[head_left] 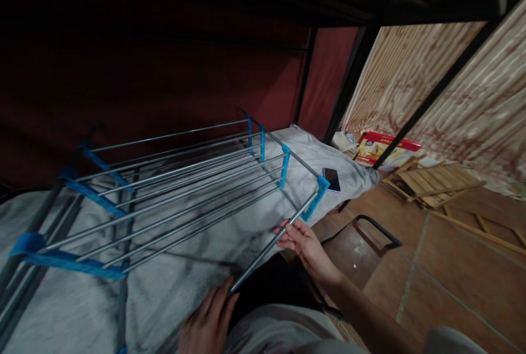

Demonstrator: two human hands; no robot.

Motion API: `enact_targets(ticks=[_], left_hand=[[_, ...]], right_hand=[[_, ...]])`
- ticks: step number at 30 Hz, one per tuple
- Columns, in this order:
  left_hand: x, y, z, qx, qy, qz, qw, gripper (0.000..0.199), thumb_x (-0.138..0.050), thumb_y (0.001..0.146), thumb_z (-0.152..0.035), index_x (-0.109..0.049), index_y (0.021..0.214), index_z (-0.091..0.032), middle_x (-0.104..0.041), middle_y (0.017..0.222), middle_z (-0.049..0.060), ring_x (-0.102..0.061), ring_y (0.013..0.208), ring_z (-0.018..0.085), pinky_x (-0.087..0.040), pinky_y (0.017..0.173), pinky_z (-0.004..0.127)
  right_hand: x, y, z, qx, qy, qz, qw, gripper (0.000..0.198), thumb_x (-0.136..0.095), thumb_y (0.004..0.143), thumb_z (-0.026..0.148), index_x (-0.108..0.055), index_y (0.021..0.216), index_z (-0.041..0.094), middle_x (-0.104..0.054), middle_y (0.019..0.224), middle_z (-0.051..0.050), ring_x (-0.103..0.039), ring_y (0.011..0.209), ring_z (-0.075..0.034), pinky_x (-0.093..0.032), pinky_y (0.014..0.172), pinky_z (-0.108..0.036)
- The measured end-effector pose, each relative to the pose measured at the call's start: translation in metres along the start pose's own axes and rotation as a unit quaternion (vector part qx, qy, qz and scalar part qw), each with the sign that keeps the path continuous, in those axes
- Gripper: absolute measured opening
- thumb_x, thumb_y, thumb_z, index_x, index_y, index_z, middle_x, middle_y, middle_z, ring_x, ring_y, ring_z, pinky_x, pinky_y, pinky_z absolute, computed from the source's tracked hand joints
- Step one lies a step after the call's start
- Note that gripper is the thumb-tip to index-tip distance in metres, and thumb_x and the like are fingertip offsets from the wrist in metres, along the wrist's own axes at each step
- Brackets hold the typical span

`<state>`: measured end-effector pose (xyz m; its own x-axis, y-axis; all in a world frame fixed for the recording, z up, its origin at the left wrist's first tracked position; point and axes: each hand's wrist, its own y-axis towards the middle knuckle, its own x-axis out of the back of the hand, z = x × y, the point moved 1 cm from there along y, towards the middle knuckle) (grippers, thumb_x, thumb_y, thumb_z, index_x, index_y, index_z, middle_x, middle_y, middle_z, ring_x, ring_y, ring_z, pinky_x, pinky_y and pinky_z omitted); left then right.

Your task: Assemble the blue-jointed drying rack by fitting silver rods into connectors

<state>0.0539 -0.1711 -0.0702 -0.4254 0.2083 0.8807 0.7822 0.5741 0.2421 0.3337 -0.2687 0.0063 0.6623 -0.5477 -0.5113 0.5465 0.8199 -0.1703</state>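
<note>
A rack of grey metal tubes with blue plastic brackets (78, 261) lies across a grey blanket (172, 299). My right hand (304, 244) pinches a loose-looking metal rod (263, 255) near its middle, thumb and fingers closed around it. The rod's upper end meets the blue bracket (315, 200) at the rack's near right corner; whether it sits inside the bracket I cannot tell. At the rod's lower end, my left hand (209, 318) is closed on the tip, its fingers close together and partly cut off by the frame edge.
A dark phone (332, 179) lies on the blanket right of the rack. Beyond it are a red and yellow box (386, 148), a folded wooden piece (439, 181) on the tiled floor and a dark-framed chair (353, 250). Dark posts (349, 85) rise beside the bed.
</note>
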Motion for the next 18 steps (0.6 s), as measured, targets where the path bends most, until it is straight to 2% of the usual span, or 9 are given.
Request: enact_targets(ticks=[3, 6, 13, 18], left_hand=[[-0.005, 0.045, -0.027, 0.008, 0.008, 0.017, 1.0, 0.042, -0.041, 0.098, -0.038, -0.064, 0.133, -0.032, -0.072, 0.124, 0.005, -0.073, 0.101, 0.024, -0.061, 0.08, 0.033], [-0.002, 0.067, -0.042, 0.0, 0.027, -0.005, 1.0, 0.043, -0.041, 0.099, -0.043, -0.063, 0.135, -0.03, -0.073, 0.123, 0.005, -0.073, 0.1, 0.024, -0.06, 0.081, 0.033], [0.029, 0.076, -0.056, -0.093, 0.118, -0.134, 0.979, 0.035, -0.042, 0.102, -0.034, -0.067, 0.124, -0.021, -0.078, 0.104, 0.004, -0.074, 0.079, 0.017, -0.053, 0.065, 0.026], [0.049, 0.084, -0.067, -0.128, 0.157, -0.166, 0.965, 0.031, -0.044, 0.104, -0.029, -0.066, 0.12, -0.015, -0.077, 0.096, 0.003, -0.07, 0.069, 0.013, -0.048, 0.062, 0.025]], right_hand=[[0.002, 0.002, 0.006, 0.014, -0.003, -0.007, 1.0, 0.039, -0.081, 0.075, 0.051, -0.068, 0.095, 0.019, -0.073, 0.093, -0.005, -0.067, 0.077, -0.016, -0.056, 0.078, -0.034], [0.005, 0.007, 0.015, 0.027, -0.004, -0.015, 1.0, 0.038, -0.081, 0.076, 0.051, -0.069, 0.094, 0.019, -0.072, 0.094, -0.005, -0.067, 0.076, -0.016, -0.056, 0.079, -0.034], [0.001, 0.012, 0.021, 0.014, 0.023, -0.011, 1.0, 0.039, -0.083, 0.074, 0.048, -0.068, 0.093, 0.018, -0.073, 0.091, -0.005, -0.067, 0.074, -0.014, -0.058, 0.077, -0.031], [-0.002, 0.013, 0.026, 0.009, 0.029, -0.016, 0.999, 0.04, -0.083, 0.073, 0.048, -0.069, 0.094, 0.017, -0.074, 0.088, -0.005, -0.066, 0.07, -0.013, -0.058, 0.073, -0.03]])
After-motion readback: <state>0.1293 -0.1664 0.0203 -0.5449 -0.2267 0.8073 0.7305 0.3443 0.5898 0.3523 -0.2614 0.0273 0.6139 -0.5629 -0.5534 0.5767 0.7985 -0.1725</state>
